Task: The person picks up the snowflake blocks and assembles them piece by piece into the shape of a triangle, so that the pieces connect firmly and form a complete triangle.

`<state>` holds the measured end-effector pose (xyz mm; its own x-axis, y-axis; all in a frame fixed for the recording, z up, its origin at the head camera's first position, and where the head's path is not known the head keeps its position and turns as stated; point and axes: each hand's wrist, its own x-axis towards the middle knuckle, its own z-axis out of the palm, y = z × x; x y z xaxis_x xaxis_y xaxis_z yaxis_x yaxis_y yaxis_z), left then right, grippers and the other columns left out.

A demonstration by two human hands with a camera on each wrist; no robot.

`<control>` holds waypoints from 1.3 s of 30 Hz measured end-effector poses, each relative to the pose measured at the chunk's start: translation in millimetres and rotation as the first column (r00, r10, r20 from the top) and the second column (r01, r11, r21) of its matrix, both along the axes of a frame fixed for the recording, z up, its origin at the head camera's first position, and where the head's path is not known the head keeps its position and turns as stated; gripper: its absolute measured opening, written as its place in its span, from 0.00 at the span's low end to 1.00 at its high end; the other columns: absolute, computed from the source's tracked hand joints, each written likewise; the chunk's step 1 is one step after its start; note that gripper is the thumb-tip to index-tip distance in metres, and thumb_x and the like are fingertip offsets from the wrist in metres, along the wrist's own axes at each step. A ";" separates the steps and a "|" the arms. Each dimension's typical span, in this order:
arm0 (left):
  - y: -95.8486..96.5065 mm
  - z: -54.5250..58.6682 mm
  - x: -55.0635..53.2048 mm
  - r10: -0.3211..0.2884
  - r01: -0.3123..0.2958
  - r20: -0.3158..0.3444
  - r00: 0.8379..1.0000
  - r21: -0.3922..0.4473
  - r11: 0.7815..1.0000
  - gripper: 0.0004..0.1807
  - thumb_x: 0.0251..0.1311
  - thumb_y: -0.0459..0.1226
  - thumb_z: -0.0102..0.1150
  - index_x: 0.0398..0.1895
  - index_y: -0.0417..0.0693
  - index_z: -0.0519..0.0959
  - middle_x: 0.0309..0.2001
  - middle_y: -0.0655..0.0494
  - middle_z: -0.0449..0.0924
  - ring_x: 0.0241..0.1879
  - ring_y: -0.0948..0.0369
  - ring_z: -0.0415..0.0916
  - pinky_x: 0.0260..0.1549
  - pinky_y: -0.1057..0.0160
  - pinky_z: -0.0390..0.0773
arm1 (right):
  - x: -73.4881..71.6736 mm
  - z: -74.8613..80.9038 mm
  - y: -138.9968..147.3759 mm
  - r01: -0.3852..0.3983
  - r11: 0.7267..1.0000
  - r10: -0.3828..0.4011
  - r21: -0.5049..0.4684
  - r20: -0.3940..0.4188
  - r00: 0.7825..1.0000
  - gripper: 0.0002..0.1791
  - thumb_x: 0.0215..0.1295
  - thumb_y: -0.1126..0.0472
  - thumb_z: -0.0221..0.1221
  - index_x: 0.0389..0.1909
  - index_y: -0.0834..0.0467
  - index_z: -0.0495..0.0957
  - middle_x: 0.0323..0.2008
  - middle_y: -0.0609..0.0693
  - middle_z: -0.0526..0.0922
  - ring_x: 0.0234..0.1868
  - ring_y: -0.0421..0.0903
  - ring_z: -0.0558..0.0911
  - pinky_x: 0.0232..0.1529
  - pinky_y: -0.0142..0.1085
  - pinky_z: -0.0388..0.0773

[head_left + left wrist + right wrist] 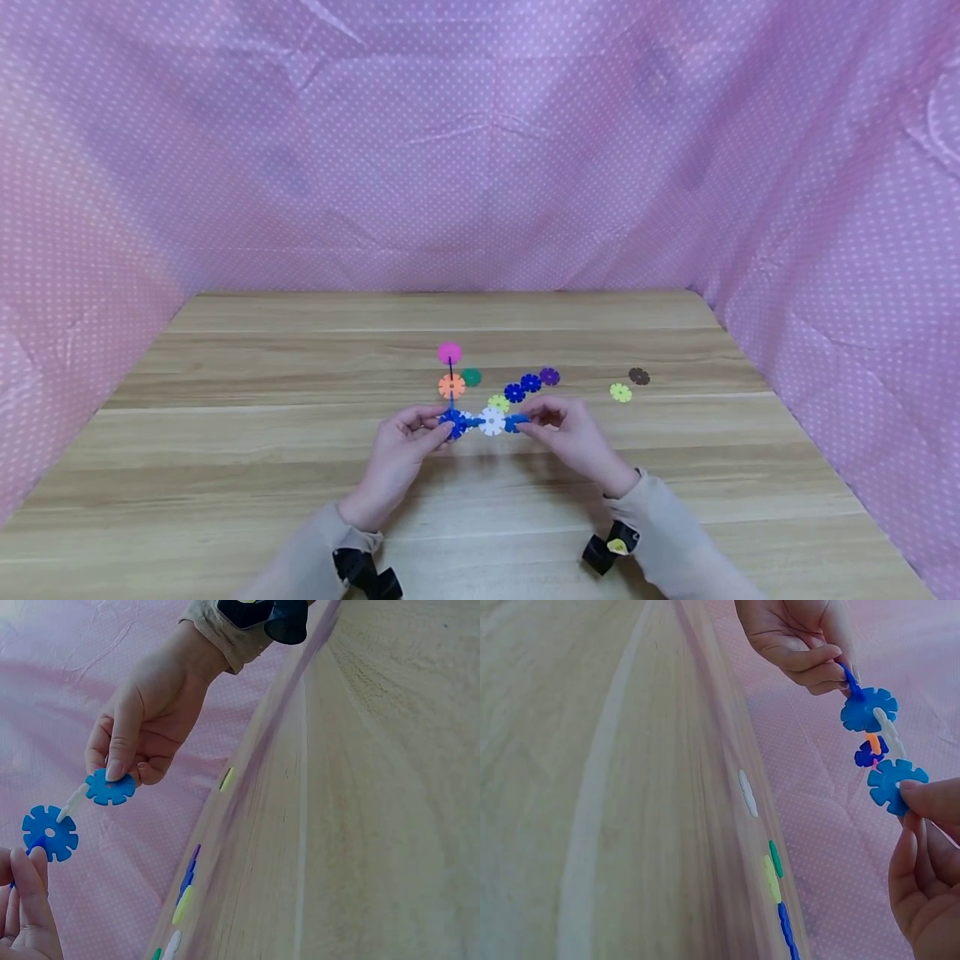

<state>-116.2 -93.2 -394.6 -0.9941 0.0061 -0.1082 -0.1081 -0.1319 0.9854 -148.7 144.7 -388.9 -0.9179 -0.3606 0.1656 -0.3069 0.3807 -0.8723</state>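
A chain of slotted snowflake discs is held up between both hands. My left hand [401, 450] pinches the dark blue disc [452, 424] at its left end. My right hand [573, 437] pinches a light blue disc [109, 787] at the other end, thumb on its face. Between them, a white disc [492, 421] joins that one to another light blue disc [869, 709], which meets the dark blue one. Beyond the left fingers, the chain carries an orange disc [452, 386] and a pink disc [450, 353], with a dark blue disc [871, 753] edge-on between them.
Loose discs lie on the wooden table [300, 367]: a green one [471, 377], a white one [748, 793], and a row of yellow [498, 403], dark blue [531, 383] and purple [550, 377]. Farther right are yellow-green [620, 392] and brown [639, 377] discs. Pink dotted cloth surrounds the table.
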 end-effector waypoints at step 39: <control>8.1 3.2 -0.1 -0.021 0.020 0.032 0.999 0.016 1.000 0.15 0.56 0.25 0.60 0.47 0.31 0.77 0.33 0.50 0.79 0.30 0.62 0.80 0.36 0.63 0.84 | 3.6 1.8 4.6 0.061 0.994 -0.073 -0.091 -0.128 0.989 0.05 0.58 0.67 0.63 0.35 0.62 0.85 0.35 0.54 0.85 0.37 0.36 0.79 0.39 0.34 0.81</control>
